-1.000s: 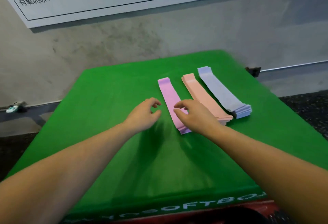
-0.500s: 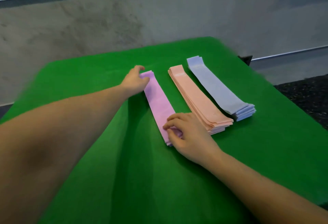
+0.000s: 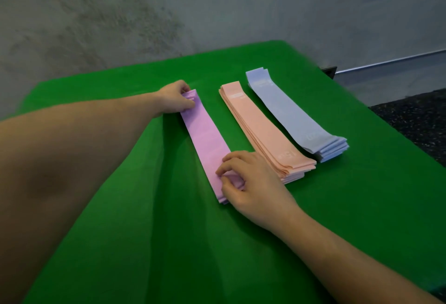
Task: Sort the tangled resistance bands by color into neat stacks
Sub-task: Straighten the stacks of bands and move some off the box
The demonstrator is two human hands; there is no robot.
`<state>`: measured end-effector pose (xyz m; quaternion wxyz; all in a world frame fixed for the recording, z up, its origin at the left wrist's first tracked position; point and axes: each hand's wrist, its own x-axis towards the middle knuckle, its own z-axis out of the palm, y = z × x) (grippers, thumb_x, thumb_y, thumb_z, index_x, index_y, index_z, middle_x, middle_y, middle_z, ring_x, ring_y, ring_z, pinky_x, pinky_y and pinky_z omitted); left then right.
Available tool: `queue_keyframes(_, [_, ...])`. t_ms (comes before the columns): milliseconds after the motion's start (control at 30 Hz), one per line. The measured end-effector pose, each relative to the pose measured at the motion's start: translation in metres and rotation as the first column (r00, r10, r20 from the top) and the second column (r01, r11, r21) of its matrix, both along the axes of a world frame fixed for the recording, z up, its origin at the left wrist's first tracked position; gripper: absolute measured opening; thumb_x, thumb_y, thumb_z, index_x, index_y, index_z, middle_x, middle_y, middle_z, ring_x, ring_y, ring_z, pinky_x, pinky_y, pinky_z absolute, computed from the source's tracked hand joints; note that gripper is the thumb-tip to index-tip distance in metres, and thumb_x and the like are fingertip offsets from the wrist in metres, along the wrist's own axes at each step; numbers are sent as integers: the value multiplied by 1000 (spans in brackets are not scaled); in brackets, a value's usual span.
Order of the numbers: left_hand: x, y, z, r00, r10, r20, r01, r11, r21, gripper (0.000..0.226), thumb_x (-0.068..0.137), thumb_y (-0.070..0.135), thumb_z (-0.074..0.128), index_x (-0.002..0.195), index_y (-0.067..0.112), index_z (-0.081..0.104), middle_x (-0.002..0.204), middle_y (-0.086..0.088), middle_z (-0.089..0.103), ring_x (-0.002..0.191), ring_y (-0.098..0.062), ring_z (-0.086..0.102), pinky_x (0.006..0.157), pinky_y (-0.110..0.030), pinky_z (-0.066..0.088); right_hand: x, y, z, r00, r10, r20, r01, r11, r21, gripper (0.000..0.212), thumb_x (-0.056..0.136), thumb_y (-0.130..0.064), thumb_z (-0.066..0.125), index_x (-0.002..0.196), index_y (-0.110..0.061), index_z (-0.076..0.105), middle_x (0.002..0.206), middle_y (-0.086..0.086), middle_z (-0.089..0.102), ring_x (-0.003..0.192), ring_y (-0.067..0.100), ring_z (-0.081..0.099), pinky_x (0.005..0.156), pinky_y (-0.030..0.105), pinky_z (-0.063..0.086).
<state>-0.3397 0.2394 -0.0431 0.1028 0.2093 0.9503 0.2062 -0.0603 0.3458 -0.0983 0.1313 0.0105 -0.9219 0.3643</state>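
your left hand (image 3: 174,98) pinches the far end of the pink stack (image 3: 205,137), at about 11 o'clock; your right hand (image 3: 251,186) curls its fingers on the near end. at 1 o'clock the peach stack (image 3: 263,132) and blue stack (image 3: 292,116) lie alongside on the green table (image 3: 144,231). a stained grey wall (image 3: 217,14) stands at 12, dark speckled floor (image 3: 415,120) at 3.

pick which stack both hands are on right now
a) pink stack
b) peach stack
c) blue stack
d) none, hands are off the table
a: the left hand pinches the far end of the pink stack and the right hand pinches its near end; the peach stack and blue stack lie untouched.
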Motion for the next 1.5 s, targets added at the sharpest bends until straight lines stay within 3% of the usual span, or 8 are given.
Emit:
queue_keyframes(167, [4,-2,8,998,-34,-49,33,999,-8,48,86,12,67,131,10,51,114,-11,61,96,-27,58,81,-37,51,0,0,1,995,-22,96,16,998,67,32,94,-35,56,127,-33,57,146,-12,42,136,4,29,115,29,23])
queue_keyframes(333, [20,-10,21,988,-94,-119,97,995,14,8,87,7,62,86,-1,62,76,-10,55,69,-22,47,54,-25,34,2,-1,7,989,-28,142,22,999,48,50,94,-35,56,143,-31,43,151,-10,39,139,7,29,118,31,23])
queue_keyframes(667, [79,-85,67,957,-186,-224,219,966,136,17,63,20,57,79,20,61,92,-12,72,79,-31,65,68,-41,56,-9,-5,29,937,-13,350,70,986,-151,98,87,-13,67,158,-30,3,158,7,35,134,28,47,109,45,43])
queue_keyframes(833, [113,-140,81,935,-214,-282,267,949,168,20,73,0,61,80,18,57,86,-14,70,70,-25,60,62,-36,51,-28,-14,47,866,-59,497,77,997,-16,110,84,3,60,157,-35,-14,121,16,61,80,24,64,68,33,57])
queue_keyframes(967, [136,-186,79,929,-245,-279,301,937,177,37,79,-15,57,99,16,60,76,2,65,57,-2,53,53,-15,42,-41,-37,67,837,-116,535,14,982,190,68,92,-3,53,155,-16,30,118,11,63,94,26,63,73,31,53])
queue_keyframes(1067, [154,-218,73,940,-229,-253,273,949,158,56,82,-10,55,121,30,62,88,7,71,58,-5,57,55,-19,47,-36,-53,70,839,-120,531,-31,963,267,29,94,-8,53,118,-13,68,93,6,71,80,20,69,64,30,59])
queue_keyframes(1333, [198,-268,42,967,-128,-220,93,982,-163,73,80,3,55,144,35,44,120,1,66,91,-13,66,81,-28,52,-11,-81,94,955,-18,295,-125,879,460,23,85,-9,51,90,-30,57,74,-7,58,73,17,58,54,19,33])
queue_keyframes(1500, [222,-270,27,896,-236,-376,32,880,-474,55,87,20,48,140,34,43,129,1,62,115,-23,61,91,-35,46,2,-88,93,927,131,352,-300,824,481,38,87,-9,51,118,-31,51,90,-2,59,75,19,55,62,26,37])
